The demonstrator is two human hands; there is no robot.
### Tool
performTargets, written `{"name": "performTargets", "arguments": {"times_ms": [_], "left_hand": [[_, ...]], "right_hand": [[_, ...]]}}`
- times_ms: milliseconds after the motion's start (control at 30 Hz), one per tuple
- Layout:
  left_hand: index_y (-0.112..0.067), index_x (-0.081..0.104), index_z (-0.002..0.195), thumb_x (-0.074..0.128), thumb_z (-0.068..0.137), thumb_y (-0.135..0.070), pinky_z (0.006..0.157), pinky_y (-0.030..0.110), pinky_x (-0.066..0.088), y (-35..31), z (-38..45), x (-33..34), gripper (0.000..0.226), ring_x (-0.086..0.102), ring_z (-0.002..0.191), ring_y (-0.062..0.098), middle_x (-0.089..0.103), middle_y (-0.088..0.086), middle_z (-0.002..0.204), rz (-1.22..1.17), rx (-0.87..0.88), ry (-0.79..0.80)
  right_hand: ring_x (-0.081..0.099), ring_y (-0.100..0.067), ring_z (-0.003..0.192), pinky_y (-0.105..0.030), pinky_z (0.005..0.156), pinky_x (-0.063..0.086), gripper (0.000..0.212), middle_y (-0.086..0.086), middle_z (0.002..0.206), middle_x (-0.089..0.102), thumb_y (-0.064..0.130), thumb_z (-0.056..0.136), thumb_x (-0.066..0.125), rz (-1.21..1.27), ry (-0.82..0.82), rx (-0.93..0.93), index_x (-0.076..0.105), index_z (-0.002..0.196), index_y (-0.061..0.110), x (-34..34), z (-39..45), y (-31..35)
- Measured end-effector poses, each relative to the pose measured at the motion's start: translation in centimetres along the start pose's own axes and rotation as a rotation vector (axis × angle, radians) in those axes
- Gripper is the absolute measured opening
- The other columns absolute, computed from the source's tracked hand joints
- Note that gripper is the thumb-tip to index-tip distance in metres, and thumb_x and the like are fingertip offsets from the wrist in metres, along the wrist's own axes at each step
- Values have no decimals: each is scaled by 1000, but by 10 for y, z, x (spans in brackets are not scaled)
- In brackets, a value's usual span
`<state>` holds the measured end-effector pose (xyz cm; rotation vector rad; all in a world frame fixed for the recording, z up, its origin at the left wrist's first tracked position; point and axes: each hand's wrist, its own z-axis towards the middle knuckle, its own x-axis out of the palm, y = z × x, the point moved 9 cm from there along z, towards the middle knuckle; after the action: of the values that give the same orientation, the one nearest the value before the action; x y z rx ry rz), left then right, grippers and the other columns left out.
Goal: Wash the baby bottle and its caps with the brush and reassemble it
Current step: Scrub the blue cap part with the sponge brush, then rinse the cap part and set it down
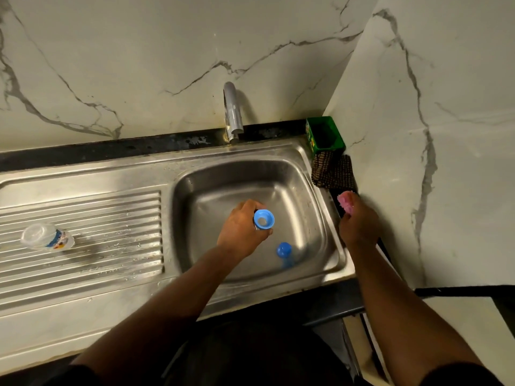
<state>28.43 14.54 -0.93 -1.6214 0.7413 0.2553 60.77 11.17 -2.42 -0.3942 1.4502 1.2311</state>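
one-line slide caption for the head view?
Left hand holds blue ring cap over sink; right hand grips pink brush.

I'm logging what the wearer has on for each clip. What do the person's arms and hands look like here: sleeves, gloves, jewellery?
Both forearms are bare from wrist to near the elbow. Dark, apparently black sleeves show only at the bottom edge of the picture. The left hand and the right hand wear no gloves. No watch, bracelet or ring is visible, though the fingers are partly hidden.

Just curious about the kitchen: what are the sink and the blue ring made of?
The sink looks like brushed stainless steel: grey metal with soft reflections. The blue ring, held by the left hand, seems moulded plastic: even colour, smooth dull sheen.
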Motion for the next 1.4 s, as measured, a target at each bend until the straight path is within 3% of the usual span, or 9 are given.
{"name": "performTargets", "arguments": {"times_ms": [100, 200, 467, 733, 833, 1000, 1133, 1300, 1400], "left_hand": [[-27, 64, 117, 82, 82, -20, 89, 31, 53, 6, 1, -9, 40, 60, 106, 12, 59, -10, 120, -31, 19, -52], [-28, 58, 129, 83, 83, -21, 82, 22, 50, 17, 2, -17, 54, 62, 104, 8, 62, -10, 121, -116, -65, -102], [-26, 52, 135, 81, 82, -13, 80, 22, 57, 18, 20, -46, 62, 69, 91, 1, 69, -12, 115, -135, -11, -221], [-22, 62, 123, 69, 88, 3, 80, 6, 48, 28, 67, -76, 43, 66, 100, 5, 66, -6, 117, -60, -26, -175], [-20, 63, 118, 66, 96, -13, 78, 18, 48, 30, 103, -104, 24, 64, 94, 8, 68, -5, 111, -81, -160, -335], [-11, 62, 131, 68, 96, -45, 92, 37, 55, -4, 175, -102, 49, 66, 105, 26, 69, 7, 114, -75, -255, -224], [-2, 67, 112, 74, 95, -28, 88, 44, 60, 4, 199, -105, 32, 71, 100, 33, 73, 16, 105, -32, -330, -275], [-4, 69, 110, 63, 101, -15, 81, 34, 53, 16, 198, -106, 15, 65, 92, 29, 67, 11, 94, -92, -328, -267], [-14, 69, 101, 59, 104, -25, 70, 27, 58, 28, 194, -102, 15, 69, 84, 22, 67, 2, 83, -344, -380, -246]], "right_hand": [[55, -42, 124, -55, 101, 46, 55, -18, 131, 64, 12, 79, 70, -128, -99, 41, 60, 133, 11, -3, -5, 6], [59, -34, 121, -48, 101, 48, 41, -13, 126, 66, 14, 84, 68, 71, -128, -264, 65, 125, 8, 8, -17, 69], [70, -7, 109, -28, 93, 60, 44, 10, 118, 72, 35, 95, 75, 770, 724, -132, 63, 136, 25, 89, -68, 205], [66, 5, 97, -11, 84, 54, 53, 15, 111, 68, 29, 88, 83, 693, 490, -15, 63, 137, 21, 101, -26, 209], [66, -2, 98, -15, 87, 53, 53, 13, 112, 68, 28, 88, 83, 613, 519, -15, 63, 137, 20, 112, -15, 210], [69, -15, 97, -39, 90, 57, 31, 3, 105, 73, 28, 86, 79, 590, 571, -84, 68, 115, 22, 132, -10, 235], [67, -4, 91, -32, 85, 58, 25, 12, 98, 70, 37, 86, 76, 562, 586, -96, 67, 108, 30, 147, -5, 240], [68, -7, 106, -30, 91, 57, 49, 6, 117, 71, 50, 89, 74, 629, 585, -120, 63, 129, 25, 153, -3, 241], [66, -3, 94, -19, 81, 51, 30, 6, 108, 67, 36, 89, 79, 658, 569, -124, 65, 114, 27, 147, 1, 246]]}}
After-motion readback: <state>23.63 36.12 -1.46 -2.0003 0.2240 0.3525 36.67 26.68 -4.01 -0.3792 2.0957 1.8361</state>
